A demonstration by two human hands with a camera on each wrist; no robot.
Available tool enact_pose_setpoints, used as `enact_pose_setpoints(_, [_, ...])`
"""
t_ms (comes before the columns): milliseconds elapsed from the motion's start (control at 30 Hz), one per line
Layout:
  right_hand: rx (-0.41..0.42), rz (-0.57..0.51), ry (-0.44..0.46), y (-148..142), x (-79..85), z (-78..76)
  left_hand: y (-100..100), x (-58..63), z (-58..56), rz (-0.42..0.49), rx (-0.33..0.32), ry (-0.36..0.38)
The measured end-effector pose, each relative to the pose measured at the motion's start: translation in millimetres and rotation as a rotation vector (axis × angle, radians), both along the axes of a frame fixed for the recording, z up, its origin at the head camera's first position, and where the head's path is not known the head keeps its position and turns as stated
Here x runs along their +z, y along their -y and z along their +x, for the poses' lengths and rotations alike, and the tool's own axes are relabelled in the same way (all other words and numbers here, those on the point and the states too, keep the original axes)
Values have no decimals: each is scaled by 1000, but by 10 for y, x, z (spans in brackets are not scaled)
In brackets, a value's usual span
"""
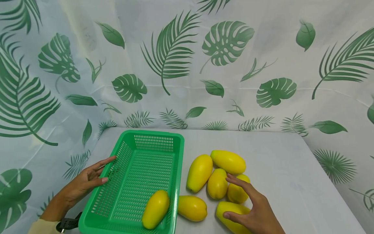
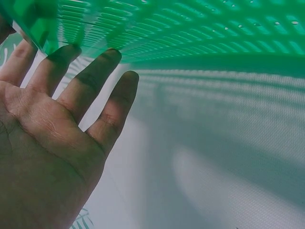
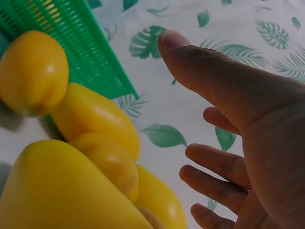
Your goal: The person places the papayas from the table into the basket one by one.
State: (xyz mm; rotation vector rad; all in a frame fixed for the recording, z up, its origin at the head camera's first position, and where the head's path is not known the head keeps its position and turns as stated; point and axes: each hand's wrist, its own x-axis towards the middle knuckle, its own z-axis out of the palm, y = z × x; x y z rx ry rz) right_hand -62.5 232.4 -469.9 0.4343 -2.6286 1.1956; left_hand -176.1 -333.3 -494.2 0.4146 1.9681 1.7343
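Note:
A green plastic basket (image 1: 180, 162) with slotted walls stands on the left of the table. My left hand (image 1: 89, 180) is at its left side, thumb and index fingertips at the rim. In the left wrist view the other fingers (image 2: 90, 78) reach straight up against the outer wall. One smooth yellow oblong fruit (image 1: 156, 209) lies inside, in the near right corner. My right hand (image 1: 257, 204) hovers over the loose fruits with thumb and fingers spread, holding nothing. Below it lies a yellow fruit (image 1: 230, 213), partly hidden by the thumb; another fruit (image 1: 237, 191) sits under the fingertips.
Several more yellow fruits lie grouped right of the basket, among them a fruit (image 1: 200, 173) and a fruit (image 1: 228, 162) at the back. One fruit (image 1: 193, 208) lies against the basket's right wall. A leaf-printed sheet (image 1: 187, 65) hangs behind the white table (image 1: 277, 156).

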Motion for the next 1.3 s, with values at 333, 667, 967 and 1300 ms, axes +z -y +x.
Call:
enact_pose_setpoints(333, [-54,56,47,-87,-109,36,4,-9,-1,-1,-3,-8])
enact_pose_setpoints(667, [-126,117,137,-192,-211,111,2,-1,5,-64,4,-38])
enact_pose_setpoints(967, [-181,140,159,-256,-198,198,0,13,15,-61,4,-17])
enact_pose_setpoints(1300, [-241,108,177,-324,-206,281,-17,43,25,-82,9,-13])
